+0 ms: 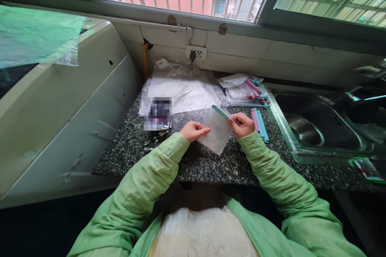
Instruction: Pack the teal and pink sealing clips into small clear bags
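Note:
Between my hands a small translucent plastic bag (217, 133) is held up over the counter, one corner pointing down. My left hand (194, 130) pinches its left edge between thumb and fingers. Along the bag's upper right edge lies a teal bag sealing clip (221, 112), and my right hand (242, 124) is closed on the clip's near end, its fingers partly hiding it. Just right of that hand, several loose pink and teal sealing clips (261, 124) lie side by side on the counter.
Behind are a large clear plastic bag (183, 92) and clear packs of pink and teal clips (245, 88). A blurred-out packet (157, 113) lies at left. A steel sink (319, 104) borders the speckled counter (208, 172) on the right; a pale appliance (75, 108) stands left.

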Available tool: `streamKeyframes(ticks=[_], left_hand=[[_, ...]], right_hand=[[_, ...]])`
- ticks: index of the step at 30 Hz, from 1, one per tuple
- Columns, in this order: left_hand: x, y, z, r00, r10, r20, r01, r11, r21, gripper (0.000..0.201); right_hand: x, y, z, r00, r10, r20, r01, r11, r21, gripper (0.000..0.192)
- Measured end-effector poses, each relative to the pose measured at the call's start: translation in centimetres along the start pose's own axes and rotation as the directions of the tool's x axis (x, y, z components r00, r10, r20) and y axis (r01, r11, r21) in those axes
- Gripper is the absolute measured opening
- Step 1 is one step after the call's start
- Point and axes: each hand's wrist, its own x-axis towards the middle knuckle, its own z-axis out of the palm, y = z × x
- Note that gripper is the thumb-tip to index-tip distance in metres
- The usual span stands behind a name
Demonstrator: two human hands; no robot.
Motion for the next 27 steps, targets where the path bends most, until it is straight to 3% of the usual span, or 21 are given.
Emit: streamKeyframes(ticks=[8, 22, 27], left_hand=[[0.0, -0.1, 0.1, 1.0, -0.001, 0.004, 0.001, 1.0, -0.014, 0.044], [-0.1, -0.4, -0.3, 0.993, 0.028, 0.113, -0.049, 0.982, 0.185, 0.051], [-0.2, -0.1, -0.4, 0.995, 0.032, 0.098, -0.051, 0.979, 0.195, 0.051]], right_hand=[[0.1, 0.4, 0.0, 1.0, 0.01, -0.02, -0.01, 1.0, 0.003, 0.026], [0.4, 1.1, 0.0, 0.998, 0.012, -0.06, -0.014, 0.999, -0.03, 0.023], [0.5, 1.1, 0.0, 0.996, 0.007, -0.088, -0.009, 1.0, -0.019, 0.022]])
